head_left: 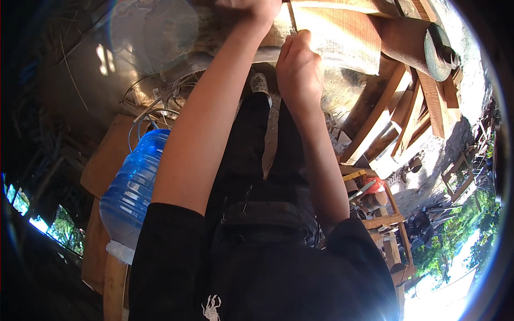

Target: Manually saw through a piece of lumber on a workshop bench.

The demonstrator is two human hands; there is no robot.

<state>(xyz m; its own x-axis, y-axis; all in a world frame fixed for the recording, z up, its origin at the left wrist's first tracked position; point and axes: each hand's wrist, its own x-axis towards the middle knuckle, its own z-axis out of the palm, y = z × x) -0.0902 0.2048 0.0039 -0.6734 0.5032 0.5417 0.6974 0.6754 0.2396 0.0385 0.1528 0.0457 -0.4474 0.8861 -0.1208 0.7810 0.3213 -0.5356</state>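
Left hand: is lying at top edge, partly cropped. Right hand: is forming a fist, upper centre.

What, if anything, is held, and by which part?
Right hand: apparently a thin stick, by its near end. Left hand: partly out of frame, cannot tell.

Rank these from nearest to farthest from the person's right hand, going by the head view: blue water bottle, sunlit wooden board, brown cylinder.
From the right hand:
1. Sunlit wooden board: nearest, right by the fingers, extending to the right.
2. Brown cylinder: farther right, past the board's edge.
3. Blue water bottle: farthest, low on the left, beyond the left forearm.
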